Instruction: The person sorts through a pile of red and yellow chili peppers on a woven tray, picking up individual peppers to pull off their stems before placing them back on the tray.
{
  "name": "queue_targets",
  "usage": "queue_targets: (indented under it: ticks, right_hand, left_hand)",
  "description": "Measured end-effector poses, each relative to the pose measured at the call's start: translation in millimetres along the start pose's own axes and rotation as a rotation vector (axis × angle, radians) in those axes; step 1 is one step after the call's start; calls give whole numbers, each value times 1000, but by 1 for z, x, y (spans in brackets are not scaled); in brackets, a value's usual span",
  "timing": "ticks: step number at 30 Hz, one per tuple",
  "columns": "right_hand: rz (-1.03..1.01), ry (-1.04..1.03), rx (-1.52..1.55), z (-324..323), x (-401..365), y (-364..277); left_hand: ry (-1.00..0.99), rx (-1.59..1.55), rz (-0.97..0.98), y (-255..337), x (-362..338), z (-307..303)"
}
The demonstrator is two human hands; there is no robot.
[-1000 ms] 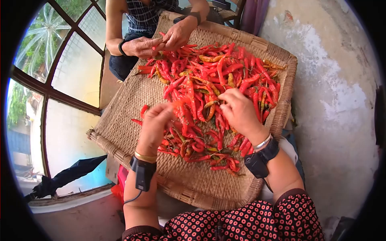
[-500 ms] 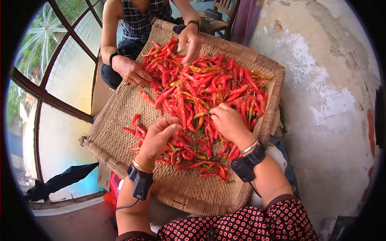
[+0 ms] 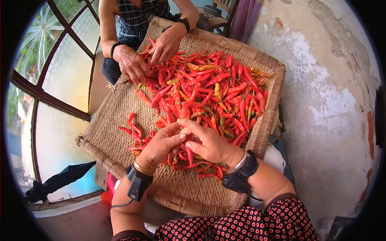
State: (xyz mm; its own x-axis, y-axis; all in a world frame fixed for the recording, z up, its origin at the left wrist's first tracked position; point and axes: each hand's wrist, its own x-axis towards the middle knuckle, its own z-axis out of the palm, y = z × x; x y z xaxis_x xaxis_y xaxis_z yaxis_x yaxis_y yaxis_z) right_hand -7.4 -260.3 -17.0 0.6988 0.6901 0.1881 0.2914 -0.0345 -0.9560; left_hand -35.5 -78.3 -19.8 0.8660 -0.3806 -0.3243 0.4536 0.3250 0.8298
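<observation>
Meeting near centre of frame, left hand (image 3: 160,145) and right hand (image 3: 215,146) brought fingertips together above red chillies (image 3: 217,79) — curled fingers hid whether either grip held anything. Chillies lay heaped from upper left to right of frame in woven tray (image 3: 185,188), raised rim probably containing them. Co-worker's hands (image 3: 130,64) reached heap's upper-left edge — shared tray apparently placed between both people.

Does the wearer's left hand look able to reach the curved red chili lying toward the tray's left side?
Probably yes: the left hand is close by, and no hand covers the curved red chili.
</observation>
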Motion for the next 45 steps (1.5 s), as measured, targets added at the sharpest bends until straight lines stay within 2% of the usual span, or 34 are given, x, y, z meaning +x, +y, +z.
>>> queue_targets:
  ticks: [3, 6, 8, 9, 11, 13, 16, 17, 20, 21, 23, 25, 27, 30, 31, 33, 36, 39, 41, 43, 45]
  right_hand:
    - [-111, -79, -25, 1, 1, 4]
    - [-114, -31, 0, -1, 1, -2]
    - [-45, 102, -272, -12, 5, -3]
    - [-5, 263, -241, -14, 7, 1]
    - [33, 389, -281, -26, 8, 15]
    - [28, 467, -264, -33, 8, 25]
    - [62, 461, -331, -37, 8, 30]
    - [107, 437, -401, -37, 7, 28]
    - [123, 349, -550, -35, 7, 25]
    - [122, 343, -561, -33, 9, 21]
    - [146, 267, -809, -30, 16, 11]
    - [161, 203, -871, -33, 29, 10]
    - [145, 250, -1155, -37, 41, 21]
    - [265, 202, -1101, -35, 53, 40]
    - [318, 207, -1057, -33, 56, 42]
    - [268, 205, -1065, -24, 61, 43]
    - [154, 110, -1189, -8, 59, 44]
    - [77, 69, -1090, 0, 57, 45]
    - [122, -21, -815, 7, 52, 50]
    - [102, -30, -750, 18, 44, 50]
    - [84, -58, -679, 24, 38, 43]
  left_hand:
    - [68, -56, 4, -4, 2, -1]
    - [134, -91, -23, -2, 2, -9]
    - [53, 357, -49, 1, 0, -28]
    - [55, 352, -52, 7, -5, -32]
    - [-50, 794, 19, 25, -17, -35]
    - [-102, 883, 19, 36, -24, -48]
    - [222, 598, 120, 40, -24, -65]
    - [219, 594, 125, 39, -21, -70]
    - [739, 297, 430, 28, -4, -79]
    - [738, 286, 434, 29, -3, -75]
    - [800, 332, 514, 32, -5, -68]
    - [741, 328, 494, 28, -3, -61]
    - [433, 398, 343, 15, 5, -57]
    - [366, 617, 344, 2, 8, -43]
    - [367, 606, 344, 3, 7, -39]
    - [368, 906, 322, 11, 6, -33]
    - [400, 953, 348, 3, 13, -37]
    - [414, 937, 361, 2, 12, -37]
    - [403, 937, 368, 6, 8, -34]
    - [308, 1093, 221, 15, -1, -31]
    - [307, 1056, 240, 6, -2, -44]
